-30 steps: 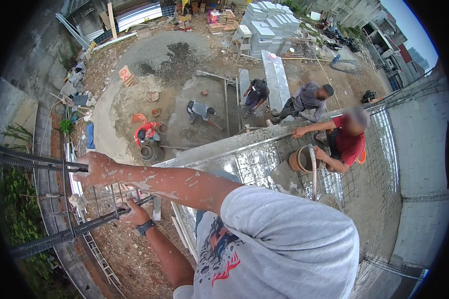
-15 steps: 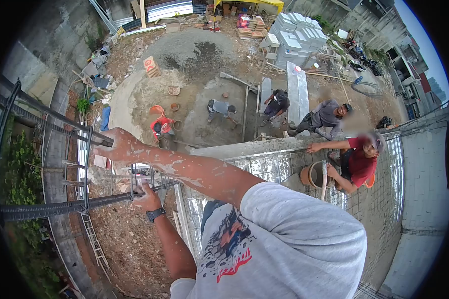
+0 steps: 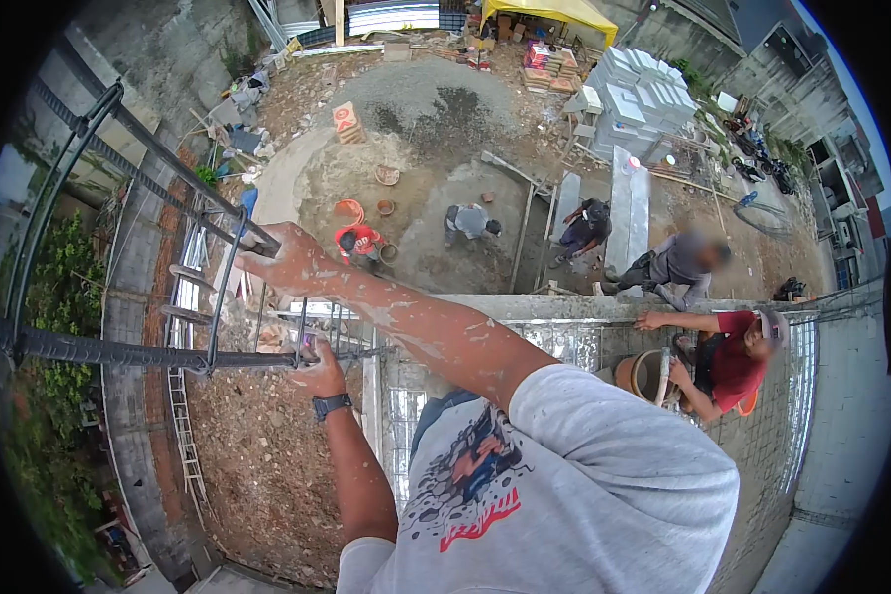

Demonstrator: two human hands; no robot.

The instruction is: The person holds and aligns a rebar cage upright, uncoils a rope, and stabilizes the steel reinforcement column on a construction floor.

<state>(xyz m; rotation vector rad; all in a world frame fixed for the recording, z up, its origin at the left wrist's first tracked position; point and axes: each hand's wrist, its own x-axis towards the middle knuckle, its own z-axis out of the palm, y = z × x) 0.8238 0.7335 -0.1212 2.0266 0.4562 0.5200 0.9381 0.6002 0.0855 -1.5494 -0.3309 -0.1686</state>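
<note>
A long rebar cage [image 3: 213, 297], dark ribbed bars tied with square stirrups, extends from the left edge towards the middle. My right hand [image 3: 285, 259], on the cement-spattered arm, is closed around the end of its upper bar. Lower down, my left hand [image 3: 319, 368], with a dark watch [image 3: 332, 405] on the wrist, is closed on the lower bar near its end. The fingers of this hand are partly hidden behind the bar. Both hands are bare.
At the right, a person in red [image 3: 738, 364] crouches by a bucket [image 3: 641, 376] on steel mesh. Beside them sits a person in grey [image 3: 685, 262]. Several people work on the ground below. A ladder [image 3: 183, 431] and green foliage [image 3: 59, 287] lie to the left.
The view has turned, so the yard and people stand farther right in it. The cage's upper bar now slants more steeply up to the left. Both hands have kept their hold.
</note>
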